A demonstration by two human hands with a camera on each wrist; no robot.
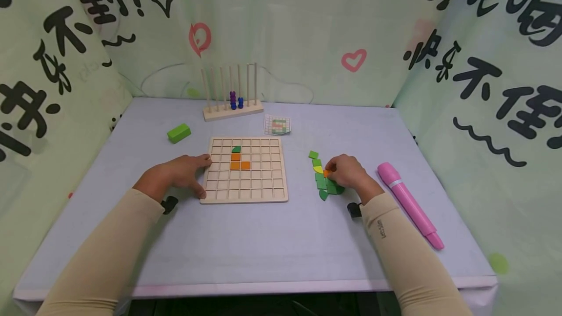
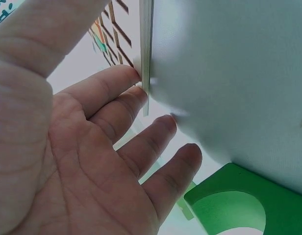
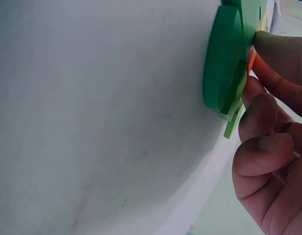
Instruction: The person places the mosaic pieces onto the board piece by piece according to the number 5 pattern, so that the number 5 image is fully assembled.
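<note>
Head cam is showing the orange tile (image 1: 327, 173) sitting off to the right of the gridded wooden board (image 1: 259, 182), roughly level with the board's middle rows, so the gap between those two is the relation that's mattering. Can't really make out a long axis on it, since fingers are covering part of it. It's lying among a bunch of green tiles (image 1: 321, 184), just beside a yellow piece (image 1: 318, 169). The right hand (image 1: 349, 174) is obviously the nearer one: thumb and forefinger are pinching the tile, from what the right wrist view is showing, while the other fingers are curling in toward the palm. Moving outward, the board is lying between the hands, holding three orange squares (image 1: 235, 165) and one green piece (image 1: 236, 149). Way over on its far side from the tile, the left hand (image 1: 182, 174) is touching the board's left edge with fingers spreading out mostly straight, not gripping anything. Past that hand, a green block (image 1: 178, 133) is sitting just beyond the board's left side.
</note>
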